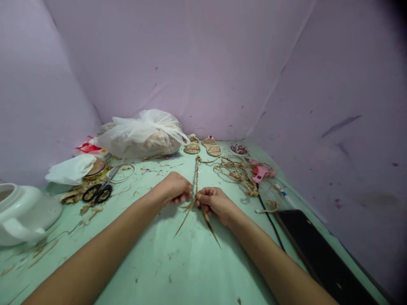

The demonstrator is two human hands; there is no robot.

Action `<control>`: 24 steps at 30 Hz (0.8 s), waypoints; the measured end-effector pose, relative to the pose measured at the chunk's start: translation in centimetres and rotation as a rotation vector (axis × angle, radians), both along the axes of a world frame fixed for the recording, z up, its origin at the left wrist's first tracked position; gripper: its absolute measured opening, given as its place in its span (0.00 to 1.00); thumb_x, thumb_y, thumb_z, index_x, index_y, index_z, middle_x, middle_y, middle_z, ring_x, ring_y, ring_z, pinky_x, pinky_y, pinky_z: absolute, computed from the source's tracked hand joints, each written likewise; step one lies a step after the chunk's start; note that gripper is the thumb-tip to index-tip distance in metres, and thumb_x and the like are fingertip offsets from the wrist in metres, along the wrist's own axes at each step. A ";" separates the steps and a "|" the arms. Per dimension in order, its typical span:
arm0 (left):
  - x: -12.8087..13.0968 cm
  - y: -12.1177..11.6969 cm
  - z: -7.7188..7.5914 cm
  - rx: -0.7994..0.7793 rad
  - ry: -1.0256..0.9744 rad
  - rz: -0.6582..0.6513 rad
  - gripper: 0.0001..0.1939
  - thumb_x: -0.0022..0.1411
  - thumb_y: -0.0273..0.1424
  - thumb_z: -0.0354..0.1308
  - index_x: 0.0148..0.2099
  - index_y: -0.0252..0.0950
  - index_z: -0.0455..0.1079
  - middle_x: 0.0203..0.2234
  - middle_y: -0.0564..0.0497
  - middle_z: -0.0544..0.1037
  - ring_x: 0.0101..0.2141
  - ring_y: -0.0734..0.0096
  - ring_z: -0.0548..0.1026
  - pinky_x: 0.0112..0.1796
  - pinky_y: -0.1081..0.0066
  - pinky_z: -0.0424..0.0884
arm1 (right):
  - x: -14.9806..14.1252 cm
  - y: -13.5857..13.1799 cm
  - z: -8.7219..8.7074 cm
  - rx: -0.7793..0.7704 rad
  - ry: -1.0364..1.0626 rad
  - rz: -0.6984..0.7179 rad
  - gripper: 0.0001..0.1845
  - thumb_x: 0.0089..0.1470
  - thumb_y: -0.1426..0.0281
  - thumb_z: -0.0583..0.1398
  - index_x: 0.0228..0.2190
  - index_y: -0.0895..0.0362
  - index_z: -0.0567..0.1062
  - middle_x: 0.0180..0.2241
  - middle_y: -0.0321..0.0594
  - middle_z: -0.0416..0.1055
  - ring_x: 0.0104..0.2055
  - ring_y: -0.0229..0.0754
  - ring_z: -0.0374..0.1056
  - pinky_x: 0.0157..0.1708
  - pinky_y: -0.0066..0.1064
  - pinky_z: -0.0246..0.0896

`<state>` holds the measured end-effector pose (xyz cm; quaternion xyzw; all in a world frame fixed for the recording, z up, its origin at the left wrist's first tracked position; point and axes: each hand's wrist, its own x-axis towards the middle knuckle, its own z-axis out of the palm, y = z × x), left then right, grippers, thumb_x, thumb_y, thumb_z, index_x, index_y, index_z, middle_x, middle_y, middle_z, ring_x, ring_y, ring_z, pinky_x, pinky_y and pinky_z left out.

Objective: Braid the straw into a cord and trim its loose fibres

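Landmark: thin tan braided cord (196, 178). My right hand (212, 202) pinches its lower end, probably steadying the loose strands; left hand (176, 189) half-curled beside it, grip unclear. Pale green tabletop (178, 262) beneath the cord, lilac wall (203, 76) beyond.

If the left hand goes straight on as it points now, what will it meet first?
The left hand would probably meet the braided cord first, right beside its fingertips; the exact gap is unclear.
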<state>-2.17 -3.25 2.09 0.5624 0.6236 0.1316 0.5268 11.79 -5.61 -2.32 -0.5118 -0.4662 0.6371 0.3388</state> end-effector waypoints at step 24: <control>0.8 0.1 -2.6 -0.072 0.097 -0.110 0.06 0.39 0.28 0.53 0.15 0.33 0.60 0.06 0.57 0.57 0.09 0.81 0.52 0.14 0.75 0.46 | 0.6 -0.9 1.7 0.380 -0.903 0.115 0.06 0.36 0.72 0.58 0.18 0.57 0.75 0.18 0.42 0.71 0.20 0.38 0.62 0.19 0.28 0.46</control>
